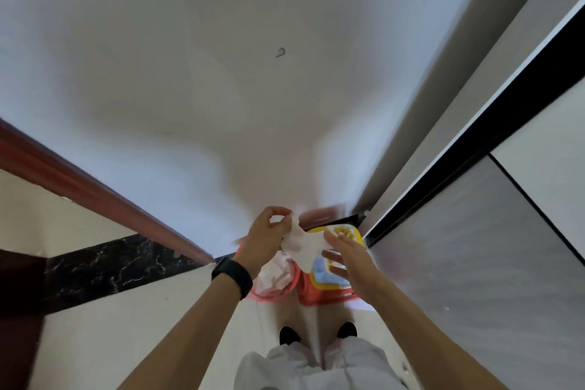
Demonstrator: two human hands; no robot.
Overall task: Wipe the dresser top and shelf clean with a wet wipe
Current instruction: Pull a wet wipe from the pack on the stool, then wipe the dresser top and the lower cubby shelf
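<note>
Nearest the camera are white trousers (316,364) and, just past them, two black shoes (288,334) standing on a pale tiled floor (126,326). Both bare forearms reach forward from the lower edge, the left one wearing a black wristband (232,275). The left hand (264,241) has its fingers curled, with thumb and fingertips pinching the upper corner of a white wet wipe (304,244), which hangs crumpled in the air between the two hands. The right hand (348,258) is flat and spread, fingers straight, palm turned toward the wipe's right edge; it grips nothing, and whether it touches the wipe cannot be told. Below the hands, on the floor, stands a pink basket (272,293) with crumpled white material (275,272) in it, and just beside it on the right a red container (316,293) with yellow and blue plastic pieces (345,233) on top, blurred. A black marble strip (110,266) crosses the floor on the left, meeting reddish-brown wooden trim (95,187) at the foot of a white wall (221,73). On the right rise grey panels (474,263) edged by a black frame (474,152). High on the wall is a small dark hook-shaped mark (280,52)
</note>
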